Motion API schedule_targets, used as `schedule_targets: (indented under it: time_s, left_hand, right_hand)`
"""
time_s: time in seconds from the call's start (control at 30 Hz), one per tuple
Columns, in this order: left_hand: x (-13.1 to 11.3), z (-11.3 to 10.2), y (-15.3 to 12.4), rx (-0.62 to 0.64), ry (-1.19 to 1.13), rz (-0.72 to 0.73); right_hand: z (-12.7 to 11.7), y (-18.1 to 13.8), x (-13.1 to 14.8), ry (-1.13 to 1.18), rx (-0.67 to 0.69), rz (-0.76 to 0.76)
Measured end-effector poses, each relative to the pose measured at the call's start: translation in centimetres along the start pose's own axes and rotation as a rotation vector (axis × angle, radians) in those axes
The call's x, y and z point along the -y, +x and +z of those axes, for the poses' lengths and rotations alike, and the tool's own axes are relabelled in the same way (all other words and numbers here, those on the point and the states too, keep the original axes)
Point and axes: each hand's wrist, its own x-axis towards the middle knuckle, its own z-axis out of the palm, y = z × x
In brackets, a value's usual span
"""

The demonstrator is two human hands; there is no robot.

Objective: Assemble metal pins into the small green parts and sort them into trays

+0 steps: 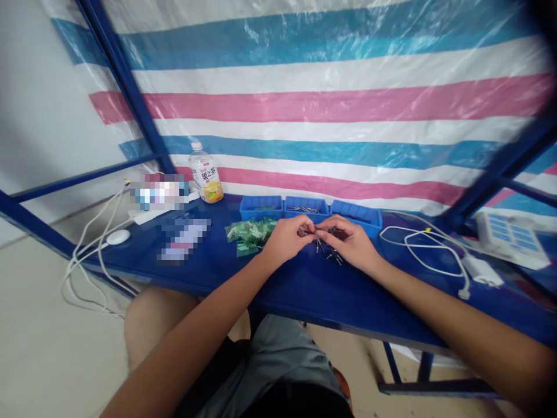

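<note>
My left hand [290, 237] and my right hand [347, 239] meet fingertip to fingertip over the blue tabletop. The fingers of both are pinched together around something small and dark that I cannot make out. Just below and between them lies a loose pile of thin dark and silvery metal pieces [334, 255], perhaps screws or pins. To the left of my left hand is a heap of green-tinted clear plastic packets [251, 233]. Behind the hands stand three blue bins in a row: a left bin [261, 213], a middle bin [306, 202] with silvery rods, and a right bin [375, 225].
A drink bottle [206, 174] stands at the back left, near a blurred-out item [184, 239]. White cables and a charger [482, 270] lie on the right, beside a white power strip [513, 237]. Blue frame posts [134, 87] and a striped plastic sheet [304, 104] close off the back.
</note>
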Motion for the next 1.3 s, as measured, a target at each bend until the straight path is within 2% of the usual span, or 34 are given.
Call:
schedule_targets:
  time_s: [0.27, 0.53, 0.7, 0.93, 1.1, 1.3]
  left_hand:
    - [-0.46, -0.09, 0.08, -0.015, -0.079, -0.005]
    - [-0.02, 0.14, 0.20, -0.122, -0.142, -0.046]
    - [-0.19, 0.26, 0.20, -0.105, -0.151, -0.022]
    - [-0.30, 0.13, 0.10, -0.052, -0.130, -0.007]
    - [-0.61, -0.12, 0.13, -0.028, -0.056, 0.056]
    - [-0.75, -0.28, 0.12, -0.064, -0.080, 0.037]
  right_hand:
    - [-0.23, 0.11, -0.70, 0.052, -0.043, 0.095]
    - [0.01, 0.00, -0.84, -0.032, 0.015, 0.064]
    - [0.21, -0.14, -0.94, -0.028, 0.075, 0.055]
    - [0.30, -0.28, -0.98, 0.044, 0.070, 0.121]
    - [0.31, -0.28, -0.73, 0.090, 0.060, 0.142]
    - [0.36, -0.20, -0.44, 0.054, 0.065, 0.122]
